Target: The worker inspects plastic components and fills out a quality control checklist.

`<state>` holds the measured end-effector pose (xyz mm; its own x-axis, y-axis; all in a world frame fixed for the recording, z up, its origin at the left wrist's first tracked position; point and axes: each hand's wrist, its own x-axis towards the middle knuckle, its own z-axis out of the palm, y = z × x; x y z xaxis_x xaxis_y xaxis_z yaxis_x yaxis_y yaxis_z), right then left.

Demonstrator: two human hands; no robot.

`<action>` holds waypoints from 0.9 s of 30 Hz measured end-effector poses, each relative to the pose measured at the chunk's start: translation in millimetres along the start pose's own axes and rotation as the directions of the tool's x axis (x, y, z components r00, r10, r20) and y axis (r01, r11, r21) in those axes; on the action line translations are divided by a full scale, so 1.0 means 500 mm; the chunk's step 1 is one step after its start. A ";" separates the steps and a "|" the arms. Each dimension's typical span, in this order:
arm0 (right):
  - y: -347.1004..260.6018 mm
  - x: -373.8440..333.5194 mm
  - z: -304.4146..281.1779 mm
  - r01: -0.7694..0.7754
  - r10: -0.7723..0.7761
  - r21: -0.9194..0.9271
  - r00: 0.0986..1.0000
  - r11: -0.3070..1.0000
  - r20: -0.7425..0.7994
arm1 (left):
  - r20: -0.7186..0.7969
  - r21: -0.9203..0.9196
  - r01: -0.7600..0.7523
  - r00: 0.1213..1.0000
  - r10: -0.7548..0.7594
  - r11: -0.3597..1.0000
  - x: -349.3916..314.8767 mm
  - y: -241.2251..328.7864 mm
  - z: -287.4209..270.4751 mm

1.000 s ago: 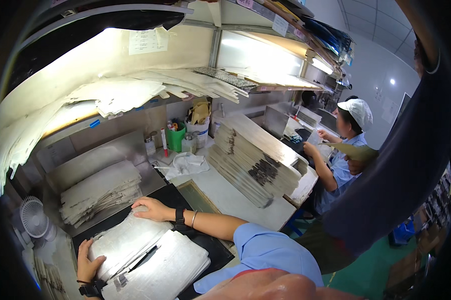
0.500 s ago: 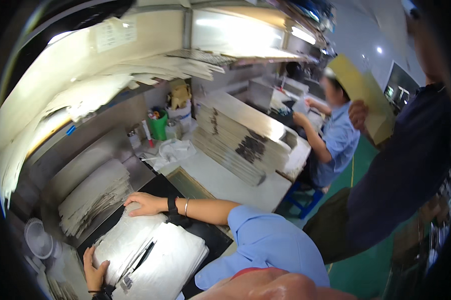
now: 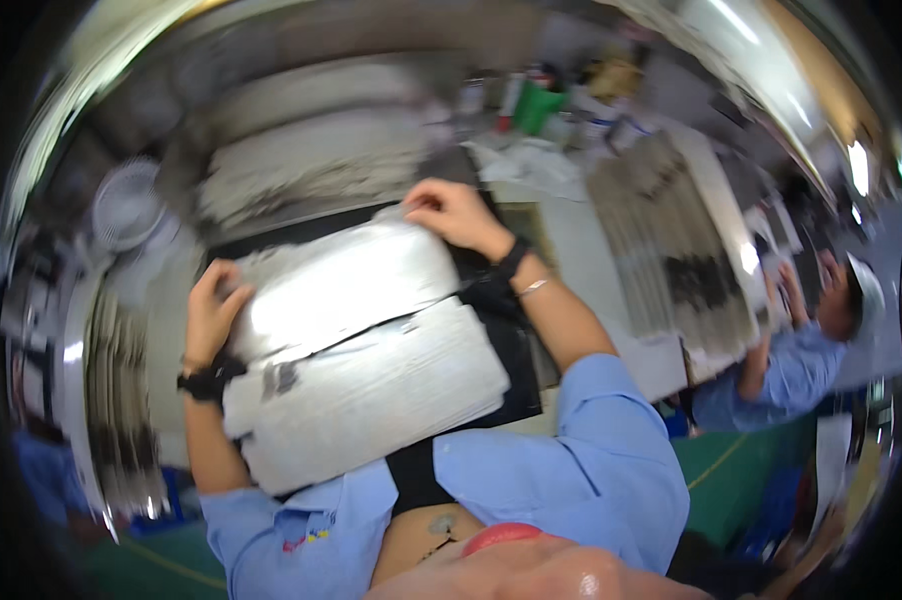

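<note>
Two stacks of thin silvery-white sheets lie side by side on a black board (image 3: 516, 365) in front of me. The far stack (image 3: 356, 285) has a bright, shiny top sheet; the near stack (image 3: 381, 395) lies closer to my chest, with a dark narrow gap between them. My left hand (image 3: 216, 305) is curled at the left edge of the far stack, its thumb and fingertips against the sheets. My right hand (image 3: 456, 215) has its bent fingers closed on the same stack's far right corner. The fingertips' undersides are hidden.
Behind the board are more sheet stacks (image 3: 311, 160). A white fan (image 3: 129, 205) stands at left, near upright sheets (image 3: 121, 390). To the right are a green cup (image 3: 538, 108), crumpled white plastic (image 3: 531, 168), a large sheet stack (image 3: 671, 240) and a seated co-worker (image 3: 791, 360).
My view has swung left and down, so the stacks now sit near the middle. Both hands remain at the far stack's edges. The person standing at right with a yellowish panel has mostly left view.
</note>
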<state>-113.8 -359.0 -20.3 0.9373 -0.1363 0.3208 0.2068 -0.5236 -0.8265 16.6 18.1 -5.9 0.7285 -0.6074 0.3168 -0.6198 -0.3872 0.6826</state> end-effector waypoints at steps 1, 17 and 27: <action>-0.010 -0.005 -0.006 -0.017 0.017 0.088 1.000 0.996 -0.003 | -0.016 0.022 0.038 0.999 -0.038 0.999 -0.015 0.002 -0.015; 0.110 -0.049 0.020 -0.062 0.121 0.412 0.986 0.909 -0.119 | 0.120 -0.114 0.144 0.984 -0.130 0.983 0.069 -0.156 0.086; 0.093 0.007 0.069 -0.037 0.068 0.519 0.997 0.854 -0.040 | -0.007 -0.051 -0.007 1.000 0.007 0.999 -0.017 0.040 -0.005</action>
<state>-91.1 -354.8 -73.8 0.9371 -0.2051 0.2825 0.2874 -0.0060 -0.9578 -1.0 17.3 6.8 0.7262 -0.6051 0.3264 -0.6094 -0.3468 0.7130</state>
